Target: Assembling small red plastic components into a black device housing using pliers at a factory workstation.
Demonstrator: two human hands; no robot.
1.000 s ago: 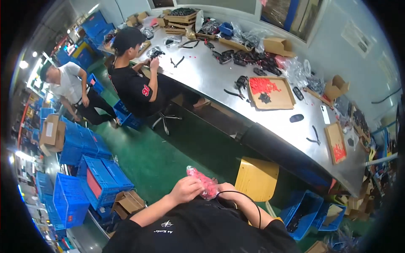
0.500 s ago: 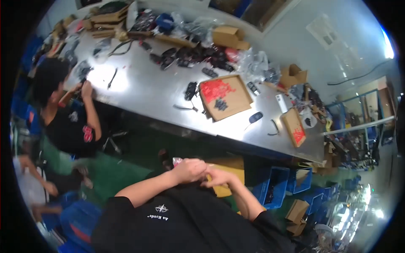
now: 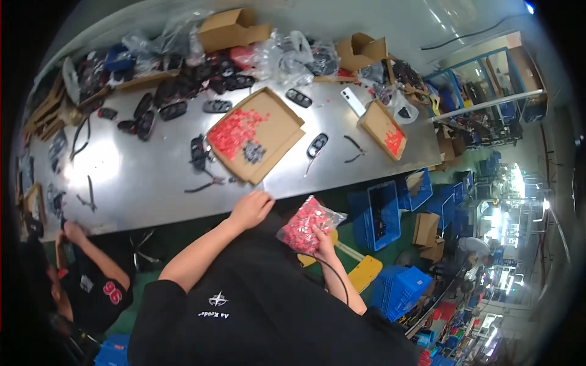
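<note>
The right hand is clamped, thumb uppermost, on the near right side of a clear bag of red pieces, which lies up and left of its fingers. The bag should handle as light, soft and rather slippery, its film liable to tear; a gathered corner or a palm beneath would give the surest hold. A black cable crosses beside the wrist. Left of the bag, the left hand rests, fingers curled, at the edge of the metal table; whether it grips anything cannot be told. Directly beyond it lie pliers, partly obstructing the approach to a cardboard tray. A yellow stool stands below right of the right hand, blue crates farther right.
</note>
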